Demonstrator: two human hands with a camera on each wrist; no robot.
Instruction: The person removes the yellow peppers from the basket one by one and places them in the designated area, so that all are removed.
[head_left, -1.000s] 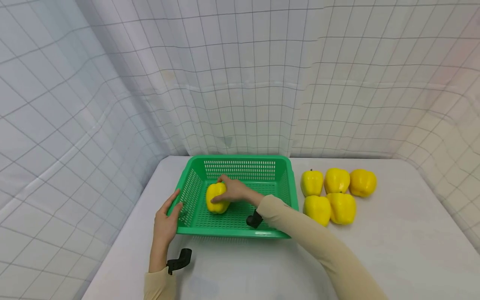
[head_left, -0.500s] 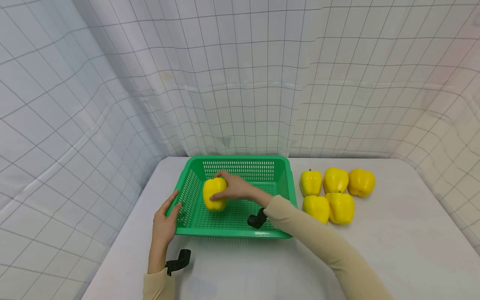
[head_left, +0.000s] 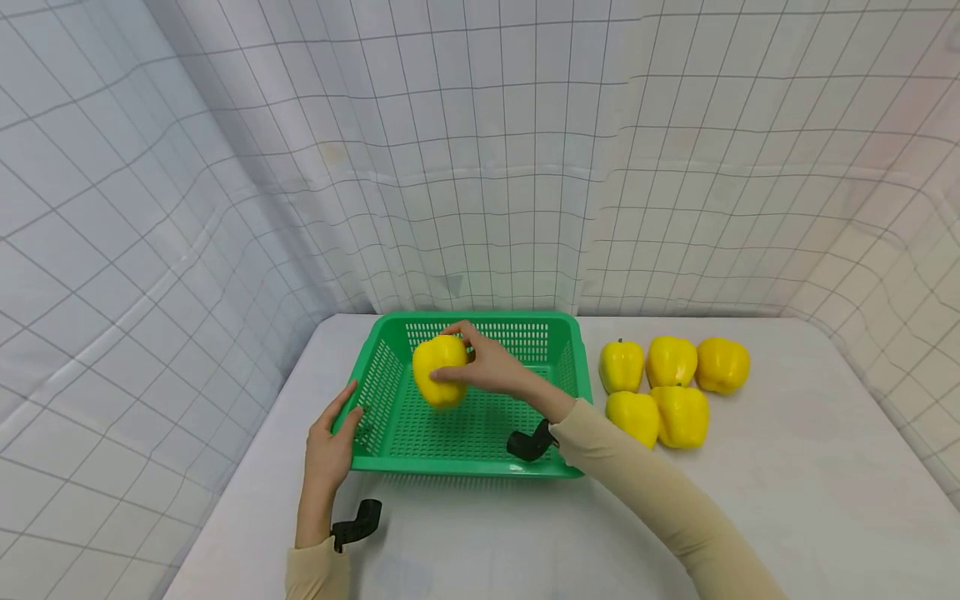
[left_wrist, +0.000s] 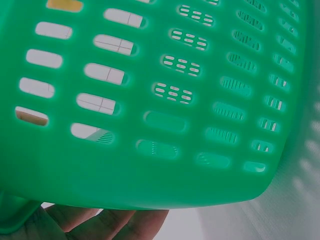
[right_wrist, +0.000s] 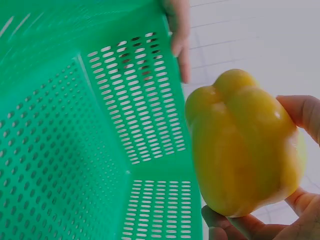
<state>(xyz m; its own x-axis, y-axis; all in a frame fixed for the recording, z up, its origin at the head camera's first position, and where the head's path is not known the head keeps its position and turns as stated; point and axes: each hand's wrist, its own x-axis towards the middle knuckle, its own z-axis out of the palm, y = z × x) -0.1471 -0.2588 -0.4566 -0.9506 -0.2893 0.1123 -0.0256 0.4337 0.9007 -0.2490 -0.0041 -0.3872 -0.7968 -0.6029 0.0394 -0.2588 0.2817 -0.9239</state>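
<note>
A yellow bell pepper [head_left: 439,370] is in my right hand [head_left: 491,365], gripped between thumb and fingers. It hangs above the floor of the green plastic basket [head_left: 465,465], towards the left side. In the right wrist view the bell pepper [right_wrist: 245,150] shows its lobed end, with fingertips [right_wrist: 300,112] against its side. My left hand [head_left: 330,442] holds the basket's left rim, thumb on the inner side. From the left wrist, the slotted basket wall [left_wrist: 125,175] fills most of the view, with fingers [left_wrist: 115,222] at its edge.
Several yellow bell peppers [head_left: 680,417] lie grouped on the white table [head_left: 787,467], just right of the basket. A white gridded curtain [head_left: 480,167] encloses the back and sides. Black wrist mounts [head_left: 357,522] stick out from both wrists.
The right hand has raised the bell pepper off the basket's floor, first slightly left, then up and back to the right. The left hand stays on the rim.
</note>
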